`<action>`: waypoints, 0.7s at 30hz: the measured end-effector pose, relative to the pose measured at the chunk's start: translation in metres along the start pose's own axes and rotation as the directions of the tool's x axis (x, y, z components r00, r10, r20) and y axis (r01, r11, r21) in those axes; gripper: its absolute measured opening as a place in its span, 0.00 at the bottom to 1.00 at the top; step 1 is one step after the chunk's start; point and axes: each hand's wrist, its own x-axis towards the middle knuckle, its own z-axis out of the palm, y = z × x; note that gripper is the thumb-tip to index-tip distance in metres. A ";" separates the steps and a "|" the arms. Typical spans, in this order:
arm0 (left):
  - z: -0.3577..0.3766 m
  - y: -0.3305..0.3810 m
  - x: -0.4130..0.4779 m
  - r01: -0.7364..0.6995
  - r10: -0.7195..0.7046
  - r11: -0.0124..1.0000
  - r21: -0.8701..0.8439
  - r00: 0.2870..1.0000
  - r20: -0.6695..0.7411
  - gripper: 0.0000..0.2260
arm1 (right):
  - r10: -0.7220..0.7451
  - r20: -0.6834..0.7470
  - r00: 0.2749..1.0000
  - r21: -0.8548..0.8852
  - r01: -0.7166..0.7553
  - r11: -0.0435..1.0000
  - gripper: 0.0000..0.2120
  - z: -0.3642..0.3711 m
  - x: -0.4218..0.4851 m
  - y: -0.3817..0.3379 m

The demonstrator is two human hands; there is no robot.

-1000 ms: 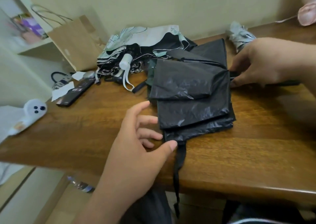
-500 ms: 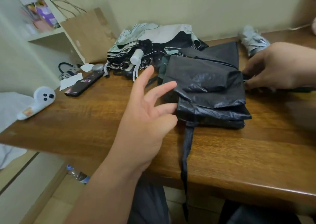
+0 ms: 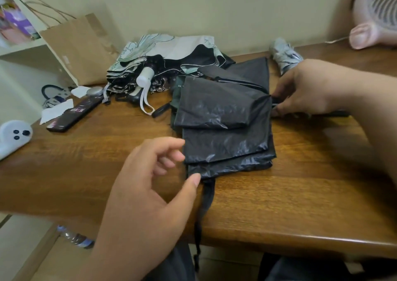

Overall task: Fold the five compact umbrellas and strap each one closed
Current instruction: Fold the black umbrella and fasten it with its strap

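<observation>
Counted three: black umbrella (image 3: 225,143), white umbrella (image 3: 171,46), grey umbrella (image 3: 283,55). Found the black umbrella flat near the table's (image 3: 300,195) front edge, touched by the loose left hand (image 3: 146,186), pinched at its right end by the right hand (image 3: 307,89).

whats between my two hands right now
The black umbrella, folded flat on the table. The left hand is at its near-left edge; the right hand grips its right end. Head view shows it.
</observation>
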 end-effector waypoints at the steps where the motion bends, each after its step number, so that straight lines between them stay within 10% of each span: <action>1: 0.002 0.003 0.002 -0.132 0.127 0.988 0.077 0.990 0.066 0.15 | -0.002 -0.002 1.000 -0.003 0.002 1.000 0.12 0.000 0.000 0.000; 5: 0.018 0.010 0.013 -0.357 0.288 0.920 0.161 0.895 0.341 0.13 | -0.025 -0.011 1.000 -0.024 0.025 0.999 0.11 0.001 -0.002 0.000; 21: 0.067 0.035 0.044 -0.539 0.365 0.791 0.289 0.795 0.485 0.10 | -0.103 -0.032 0.994 -0.139 0.098 0.985 0.15 0.003 -0.001 0.005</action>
